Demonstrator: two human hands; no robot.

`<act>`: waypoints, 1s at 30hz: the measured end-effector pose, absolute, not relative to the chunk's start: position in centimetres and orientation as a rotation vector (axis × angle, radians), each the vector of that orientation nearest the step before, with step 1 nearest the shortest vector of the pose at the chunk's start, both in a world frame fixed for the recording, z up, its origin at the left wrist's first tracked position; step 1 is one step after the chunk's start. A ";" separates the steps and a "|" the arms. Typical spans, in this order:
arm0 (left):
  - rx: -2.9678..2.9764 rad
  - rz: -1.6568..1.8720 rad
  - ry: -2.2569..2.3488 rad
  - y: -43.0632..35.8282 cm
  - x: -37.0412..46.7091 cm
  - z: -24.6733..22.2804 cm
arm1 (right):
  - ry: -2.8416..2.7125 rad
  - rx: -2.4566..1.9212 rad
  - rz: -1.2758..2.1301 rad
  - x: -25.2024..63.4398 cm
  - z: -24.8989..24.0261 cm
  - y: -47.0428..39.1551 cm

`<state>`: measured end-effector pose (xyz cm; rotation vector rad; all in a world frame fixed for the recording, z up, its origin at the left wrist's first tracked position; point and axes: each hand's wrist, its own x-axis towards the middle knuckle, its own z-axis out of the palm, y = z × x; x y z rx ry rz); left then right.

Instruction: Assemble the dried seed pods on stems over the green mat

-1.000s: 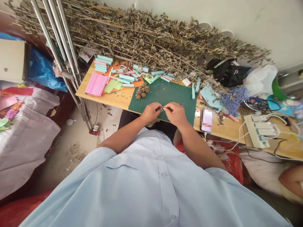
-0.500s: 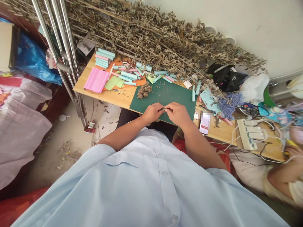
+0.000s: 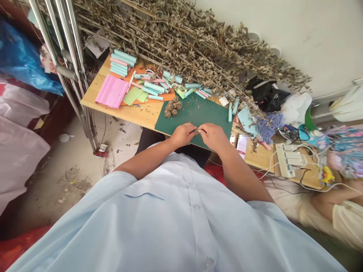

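Note:
My left hand (image 3: 183,135) and my right hand (image 3: 210,136) meet over the front edge of a green mat (image 3: 204,113), fingertips pinched together. Between them is something small and dark, too small to name. Just behind my left hand, a cluster of brown balls (image 3: 172,107) rests on the mat. Rolled blue and pink paper tubes (image 3: 154,87) lie along the back of the table.
Dried leafy stalks (image 3: 181,41) cover the back. Pink paper (image 3: 112,91) and green paper (image 3: 133,96) lie left. A phone (image 3: 241,146), blue yarn (image 3: 269,124) and a power strip (image 3: 285,160) are right. Metal crutches (image 3: 73,68) stand left; a person's arm (image 3: 326,206) shows right.
The camera view has shifted slightly, moving the surroundings left. My hands stay pinched together in nearly the same place. The other person's arm at the right has moved lower, away from a yellow item.

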<state>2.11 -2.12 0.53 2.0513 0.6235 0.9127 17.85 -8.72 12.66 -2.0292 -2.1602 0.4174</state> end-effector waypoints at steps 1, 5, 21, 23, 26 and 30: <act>2.047 0.913 0.619 -2.1 2.1 0.6 | -2.194 -2.038 0.406 17.9 12.7 -8.8; 2.026 0.896 0.601 -2.2 2.0 1.0 | -2.307 -2.082 0.372 17.7 13.1 -8.6; 1.975 0.913 0.600 -2.3 2.2 0.9 | -2.306 -2.210 0.503 17.5 14.0 -6.5; 1.976 0.913 0.606 -2.3 2.2 0.9 | -2.178 -2.254 0.581 17.6 14.0 -6.1; 1.975 0.908 0.601 -2.3 2.0 1.1 | -1.888 -2.332 0.793 17.9 14.0 -5.6; 1.970 0.910 0.598 -2.4 1.9 1.3 | -1.523 -2.399 1.127 18.2 14.1 -5.0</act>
